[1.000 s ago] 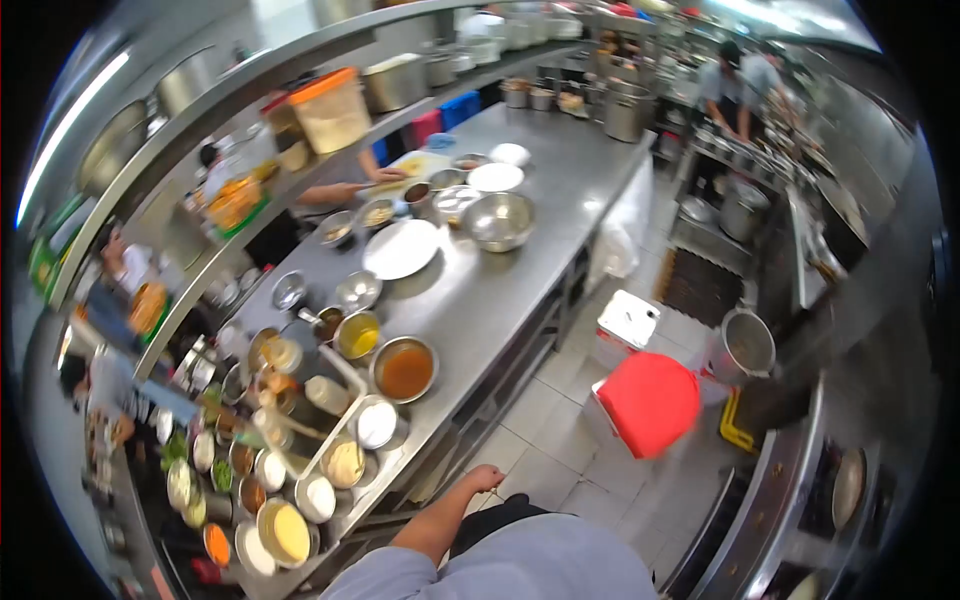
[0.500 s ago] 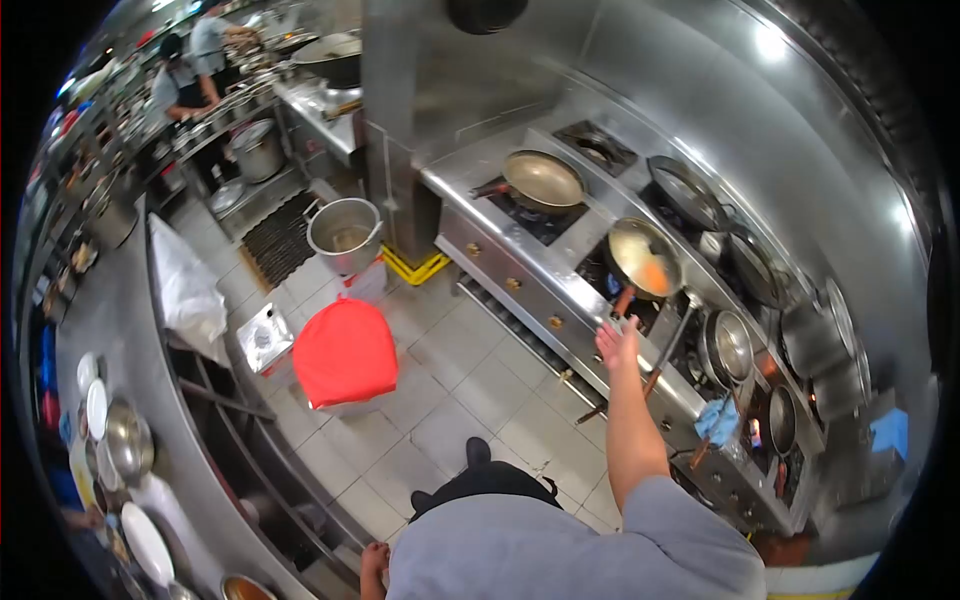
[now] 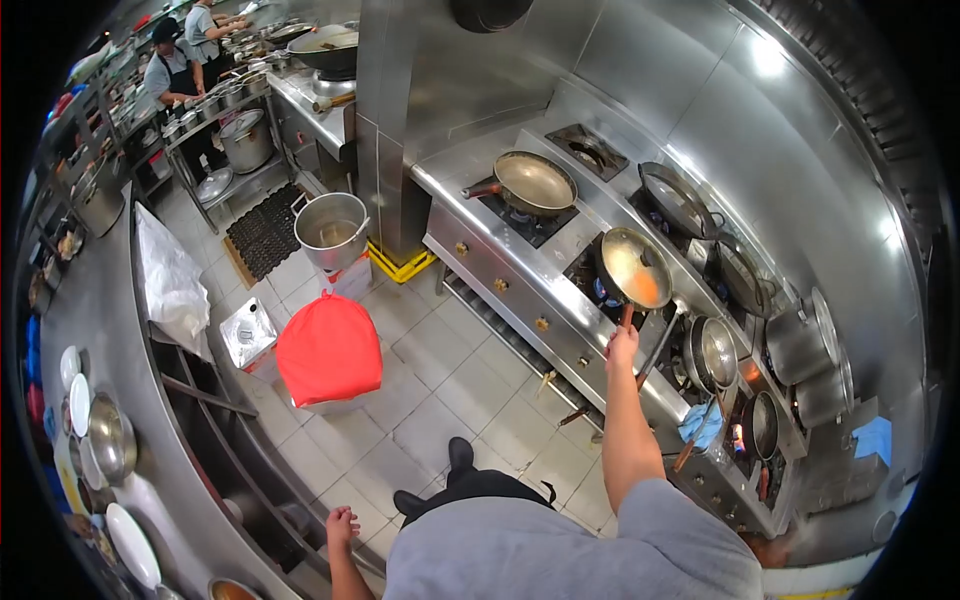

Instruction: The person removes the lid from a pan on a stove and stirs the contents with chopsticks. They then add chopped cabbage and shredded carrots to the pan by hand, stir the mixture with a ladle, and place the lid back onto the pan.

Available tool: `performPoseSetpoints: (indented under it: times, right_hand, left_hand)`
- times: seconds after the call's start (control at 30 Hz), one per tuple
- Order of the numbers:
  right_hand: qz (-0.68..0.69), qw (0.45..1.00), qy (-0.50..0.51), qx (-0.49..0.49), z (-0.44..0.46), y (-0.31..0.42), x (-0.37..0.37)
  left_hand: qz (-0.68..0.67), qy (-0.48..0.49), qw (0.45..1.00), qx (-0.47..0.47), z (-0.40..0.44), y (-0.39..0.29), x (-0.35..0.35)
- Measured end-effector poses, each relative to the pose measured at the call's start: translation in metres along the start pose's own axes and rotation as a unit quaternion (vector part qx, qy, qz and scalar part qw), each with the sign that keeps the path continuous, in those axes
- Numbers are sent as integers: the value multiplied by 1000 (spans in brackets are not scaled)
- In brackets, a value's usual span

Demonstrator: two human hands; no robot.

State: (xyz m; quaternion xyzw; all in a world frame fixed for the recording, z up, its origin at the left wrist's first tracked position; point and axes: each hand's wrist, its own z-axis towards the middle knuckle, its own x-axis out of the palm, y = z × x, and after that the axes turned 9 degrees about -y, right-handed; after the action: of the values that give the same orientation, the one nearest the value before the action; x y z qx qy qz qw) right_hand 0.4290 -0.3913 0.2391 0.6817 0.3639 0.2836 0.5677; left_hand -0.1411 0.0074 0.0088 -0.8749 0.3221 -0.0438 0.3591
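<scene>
My right hand (image 3: 622, 347) is wrapped around the wooden-looking handle of a frying pan (image 3: 622, 258) on a stove burner. Yellowish liquid and an orange patch of food (image 3: 641, 288) lie in the pan, and a blue flame shows at its near side. Low at my left side hangs my left hand (image 3: 342, 524), its fingers curled with nothing visible in them, over the tiled floor. A second frying pan (image 3: 537, 183) sits on the burner farther up the range. Just right of my right hand, a long-handled ladle (image 3: 662, 345) rests across the stove.
A red-covered bin (image 3: 330, 350) and a large metal pot (image 3: 331, 230) stand on the floor ahead. Along the left runs a steel counter with plates (image 3: 133, 543) and a metal bowl (image 3: 112, 438). Strainers (image 3: 712, 355) and a blue cloth (image 3: 701, 425) are on the range. Two people work far back.
My right hand has gone from open beside the frying pan's handle to closed around it. The left hand has swung outward and forward from my side. The view has shifted slightly.
</scene>
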Motion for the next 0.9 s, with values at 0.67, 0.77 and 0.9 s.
performPoseSetpoints:
  times: [0.67, 0.77, 0.9]
  right_hand:
    - [9, 986, 117, 115, -2, 13, -52]
    - [-73, 995, 56, 28, -3, -30, -79]
    - [-377, 893, 246, 26, -54, -110, -124]
  left_hand:
    - [40, -4, 995, -91, -2, 51, -3]
    - [20, 9, 998, -66, 5, 35, 1]
    - [29, 20, 998, -44, 9, 30, 5]
